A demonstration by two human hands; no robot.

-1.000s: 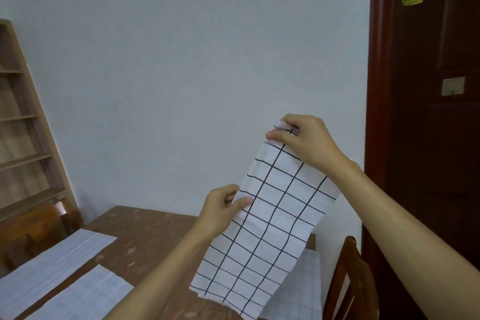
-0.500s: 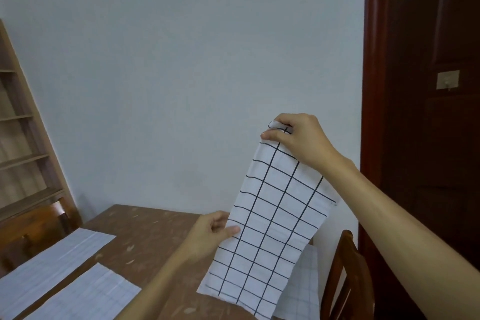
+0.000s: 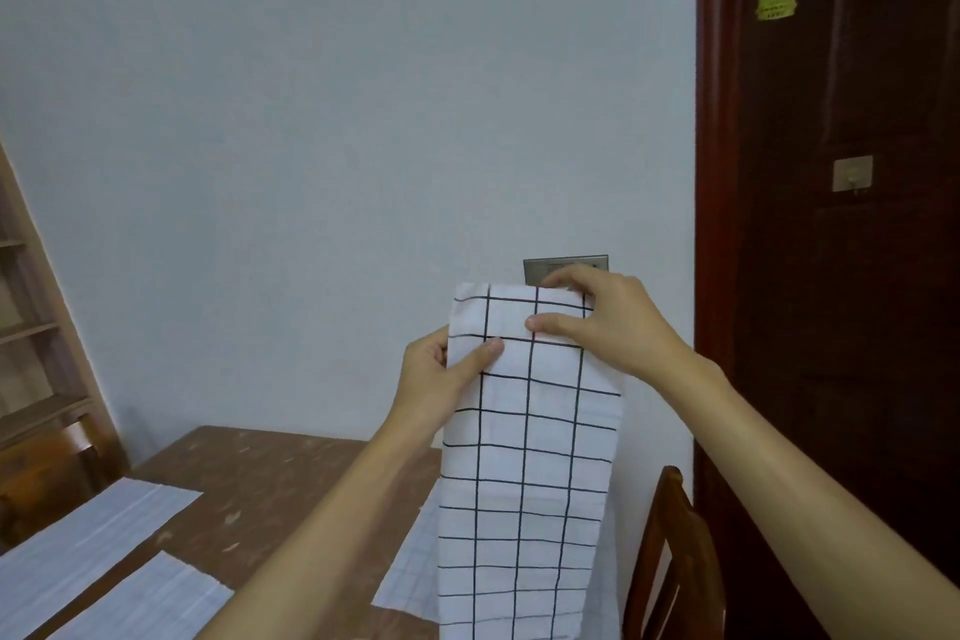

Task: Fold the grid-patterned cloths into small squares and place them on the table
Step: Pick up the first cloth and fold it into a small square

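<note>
A white cloth with a black grid, folded into a long strip, hangs straight down in the air over the table's right side. My right hand pinches its top right corner, thumb on the front. My left hand pinches the strip's left edge a little below the top, thumb lying across the front. A finer-gridded cloth lies flat on the table, partly hidden behind the hanging strip.
The brown wooden table carries two pale cloths at the left, one long and one nearer. A wooden chair stands at the right by a dark door. Shelves line the left wall.
The strip has swung from a slant to hang vertically. My left hand slid up from the lower edge to just below the top, close to my right hand.
</note>
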